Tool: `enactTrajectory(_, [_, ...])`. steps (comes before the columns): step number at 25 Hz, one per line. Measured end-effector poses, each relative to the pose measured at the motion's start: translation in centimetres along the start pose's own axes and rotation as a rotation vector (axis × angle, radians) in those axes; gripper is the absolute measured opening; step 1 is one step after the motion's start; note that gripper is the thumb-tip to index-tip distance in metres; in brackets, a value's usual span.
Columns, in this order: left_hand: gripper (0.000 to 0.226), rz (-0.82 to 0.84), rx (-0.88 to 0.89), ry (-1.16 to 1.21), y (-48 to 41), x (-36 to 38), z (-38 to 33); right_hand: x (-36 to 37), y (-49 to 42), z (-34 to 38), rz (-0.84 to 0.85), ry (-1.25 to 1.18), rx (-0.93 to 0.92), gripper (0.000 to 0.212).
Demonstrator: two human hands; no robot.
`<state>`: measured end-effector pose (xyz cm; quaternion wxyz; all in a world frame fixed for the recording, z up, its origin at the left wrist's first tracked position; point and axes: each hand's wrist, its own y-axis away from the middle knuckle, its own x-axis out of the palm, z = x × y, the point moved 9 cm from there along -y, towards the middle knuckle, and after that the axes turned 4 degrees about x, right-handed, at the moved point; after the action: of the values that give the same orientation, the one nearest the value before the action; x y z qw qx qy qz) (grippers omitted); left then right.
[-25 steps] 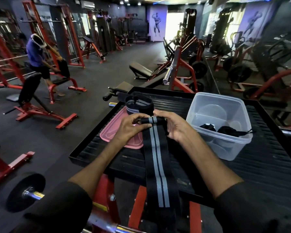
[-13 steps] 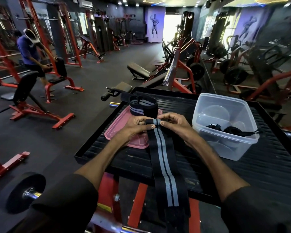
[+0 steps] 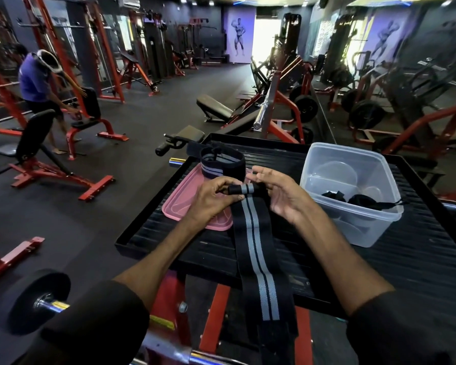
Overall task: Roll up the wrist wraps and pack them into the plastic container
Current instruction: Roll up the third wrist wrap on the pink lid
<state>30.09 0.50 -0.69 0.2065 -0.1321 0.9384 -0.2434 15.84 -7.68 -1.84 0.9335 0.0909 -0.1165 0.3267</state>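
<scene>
A long black wrist wrap [image 3: 253, 248] with two grey stripes lies across the black ribbed tray [image 3: 419, 259] and hangs over its near edge. Its far end is turned into a small roll [image 3: 244, 189]. My left hand [image 3: 213, 198] pinches the left end of that roll. My right hand [image 3: 279, 193] sits at the roll's right end with its fingers spread and relaxed. A second striped wrap [image 3: 221, 165] stands as a loose loop behind the hands. The clear plastic container [image 3: 353, 227] stands to the right with black wraps [image 3: 358, 200] inside.
A pink lid [image 3: 179, 204] lies on the tray under my left hand. Red frame bars and a chrome bar sit below the tray's near edge. A barbell plate [image 3: 37, 299] is at lower left. Another person [image 3: 37, 83] bends by a bench far left.
My right hand's fingers have opened off the roll, which it pinched before. The rolled end has grown slightly thicker. The left hand keeps its pinch.
</scene>
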Motion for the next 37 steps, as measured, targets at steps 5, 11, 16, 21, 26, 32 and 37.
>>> enactTrajectory(5, [0.033, -0.018, 0.066, -0.073, 0.2, -0.1, -0.3, 0.6, 0.8, -1.5, 0.056, 0.444, 0.103, 0.033])
enactTrajectory(11, [0.036, 0.132, -0.221, 0.124, 0.4, 1.1, 1.8, -0.4, 0.6, -1.5, 0.087, 0.434, 0.014, 0.043])
enactTrajectory(16, [0.033, 0.209, -0.335, 0.221, 1.8, 1.7, 1.5, -1.2, 0.9, -1.4, 0.071, 0.407, 0.064, 0.016])
enactTrajectory(21, [0.029, 0.22, -0.356, 0.234, 2.8, 1.6, 0.9, -0.9, 2.0, -1.1, 0.109, 0.336, 0.082, 0.027])
enactTrajectory(26, [0.038, 0.106, -0.264, 0.147, 2.3, 1.7, -0.8, -0.3, 3.4, -0.7, 0.09, 0.083, 0.156, 0.02])
enactTrajectory(32, [0.037, 0.098, -0.092, -0.009, 2.2, 1.3, -2.5, -0.9, 3.8, -1.7, 0.022, 0.338, 0.17, 0.015])
enactTrajectory(37, [0.04, 0.159, -0.207, 0.086, 2.3, 1.6, -1.0, -1.0, 4.6, -1.7, 0.035, 0.41, 0.069, 0.026])
